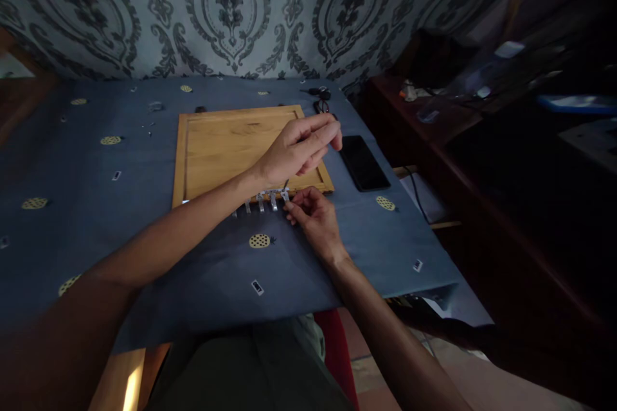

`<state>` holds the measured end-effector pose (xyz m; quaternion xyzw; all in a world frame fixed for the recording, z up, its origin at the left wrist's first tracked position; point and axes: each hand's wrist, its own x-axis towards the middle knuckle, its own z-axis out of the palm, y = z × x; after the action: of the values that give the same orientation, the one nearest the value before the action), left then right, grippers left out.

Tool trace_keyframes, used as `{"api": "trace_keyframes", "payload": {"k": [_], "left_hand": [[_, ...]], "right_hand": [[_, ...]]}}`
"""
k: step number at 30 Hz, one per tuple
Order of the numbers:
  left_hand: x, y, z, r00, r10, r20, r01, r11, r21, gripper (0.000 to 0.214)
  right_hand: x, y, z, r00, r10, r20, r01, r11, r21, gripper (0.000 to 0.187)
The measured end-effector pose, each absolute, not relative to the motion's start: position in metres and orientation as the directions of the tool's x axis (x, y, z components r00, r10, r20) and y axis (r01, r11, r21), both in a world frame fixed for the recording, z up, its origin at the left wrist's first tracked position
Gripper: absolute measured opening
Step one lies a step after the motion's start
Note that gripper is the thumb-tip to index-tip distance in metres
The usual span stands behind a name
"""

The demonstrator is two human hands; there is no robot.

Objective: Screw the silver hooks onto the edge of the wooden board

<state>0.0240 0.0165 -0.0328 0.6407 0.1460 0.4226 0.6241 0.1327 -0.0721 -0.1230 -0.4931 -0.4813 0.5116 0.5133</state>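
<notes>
A row of small silver metal hooks (pixel 274 201) runs along the near edge of a framed wooden board (pixel 226 141), which lies flat on the table. My left hand (pixel 303 148) is over the board's right part, fingers curled and pressed together; whatever is in them is hidden. Below that hand, a thin dark shaft (pixel 286 184) meets the row near its right end. My right hand (pixel 315 218) is at the board's near right corner, thumb and fingers pinched on the rightmost hook (pixel 285 196). My left forearm crosses in front of the row's left end.
A black phone (pixel 365 163) lies right of the board, with keys (pixel 321 93) behind it. Tiny metal bits (pixel 150 127) are scattered on the blue tablecloth (pixel 144 231) left of the board. A patterned curtain (pixel 231 6) hangs behind. Dark wooden furniture (pixel 434 122) stands at the right.
</notes>
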Motion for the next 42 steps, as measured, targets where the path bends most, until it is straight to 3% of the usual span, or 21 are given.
{"api": "trace_keyframes", "payload": {"k": [5, 10, 13, 17, 27, 42], "left_hand": [[0.022, 0.017, -0.029, 0.625, 0.669, 0.402, -0.41, -0.156, 0.899, 0.037], [0.014, 0.01, -0.002, 0.365, 0.801, 0.473, -0.551, -0.223, 0.804, 0.031], [0.009, 0.006, 0.009, 0.305, 0.844, 0.441, -0.541, -0.227, 0.81, 0.037], [0.008, 0.003, 0.002, 0.278, 0.882, 0.381, -0.492, -0.21, 0.845, 0.036], [0.015, 0.003, -0.015, 0.268, 0.864, 0.427, -0.502, -0.253, 0.827, 0.031], [0.023, 0.002, -0.027, 0.291, 0.886, 0.362, -0.394, -0.234, 0.889, 0.031]], "right_hand": [[0.132, -0.072, -0.123, 0.025, 1.0, -0.017, -0.043, -0.016, -0.999, 0.042], [0.132, -0.073, -0.124, 0.033, 0.999, -0.02, -0.056, -0.018, -0.998, 0.038], [0.132, -0.074, -0.123, 0.033, 0.999, -0.03, -0.058, -0.028, -0.998, 0.035], [0.133, -0.075, -0.121, 0.03, 0.999, -0.033, -0.038, -0.031, -0.999, 0.033], [0.133, -0.076, -0.116, 0.044, 0.997, -0.07, -0.021, -0.069, -0.997, 0.037], [0.133, -0.075, -0.117, 0.04, 0.998, -0.057, -0.017, -0.056, -0.998, 0.039]]}}
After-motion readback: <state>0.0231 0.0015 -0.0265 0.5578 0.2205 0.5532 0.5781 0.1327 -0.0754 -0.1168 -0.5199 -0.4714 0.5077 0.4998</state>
